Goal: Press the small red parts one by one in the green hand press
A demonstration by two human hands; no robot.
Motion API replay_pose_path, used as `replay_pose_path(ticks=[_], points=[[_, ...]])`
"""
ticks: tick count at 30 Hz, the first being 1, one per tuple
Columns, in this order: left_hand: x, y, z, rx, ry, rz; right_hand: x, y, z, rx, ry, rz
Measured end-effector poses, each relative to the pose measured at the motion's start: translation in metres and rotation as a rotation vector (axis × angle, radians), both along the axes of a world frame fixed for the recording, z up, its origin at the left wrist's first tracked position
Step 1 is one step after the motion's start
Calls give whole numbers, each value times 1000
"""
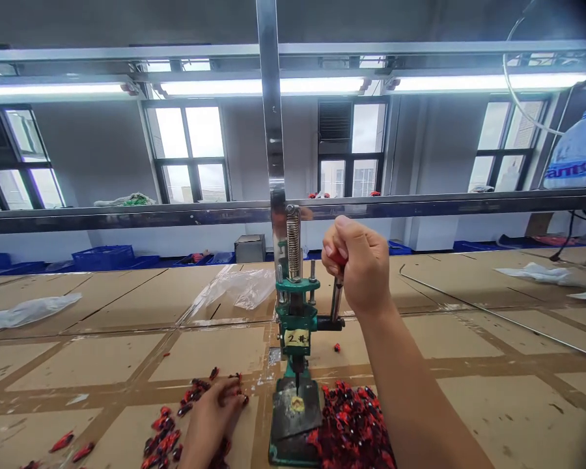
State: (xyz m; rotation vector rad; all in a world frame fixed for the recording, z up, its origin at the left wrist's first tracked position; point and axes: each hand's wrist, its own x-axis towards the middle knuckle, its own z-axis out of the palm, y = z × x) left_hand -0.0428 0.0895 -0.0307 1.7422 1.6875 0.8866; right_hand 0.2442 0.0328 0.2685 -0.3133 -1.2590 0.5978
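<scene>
My right hand (364,266) is closed around the red grip of the lever (337,296) on a small green hand press (293,319). This lever stands nearly upright. The press carries a coil spring on top, a label reading "2#", and a thin punch (297,383) above a yellowish spot on its dark base plate (300,423). To the left of the base, my left hand (215,413) has its fingers curled together, with a small red-and-black part (245,399) at the fingertips. Loose red-and-black parts (163,440) lie beside and under that hand.
A heap of similar red-and-black parts (354,423) lies right of the press. Cardboard and brown tape cover the table (478,417). A long thin rod (493,314) and clear plastic bags (247,288) lie farther back. A metal post (273,130) rises behind the press.
</scene>
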Motion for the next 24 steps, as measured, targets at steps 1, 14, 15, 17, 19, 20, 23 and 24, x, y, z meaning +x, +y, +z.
replay_pose_path(ticks=[1, 14, 15, 17, 19, 20, 23, 24], points=[[9, -2, 0, -1, -119, -33, 0, 0, 0, 4, -3, -1], [104, -26, 6, 9, -187, -257, -2, -1, 1, -3, 10, -3], [104, -24, 3, 5, -203, -246, -2, -1, 0, -1, 14, -4], [106, -22, -1, -4, -223, -239, -3, -1, -1, 4, 21, -4], [107, -21, -3, -4, -236, -243, -3, 0, -1, 6, 27, -2], [108, -21, -3, -5, -244, -246, -3, 1, -1, 4, 33, 0], [107, -22, -1, -8, -254, -257, -1, 4, 4, -8, 36, 2], [106, -22, 0, -3, -252, -262, 0, 4, 4, -9, 32, 1]])
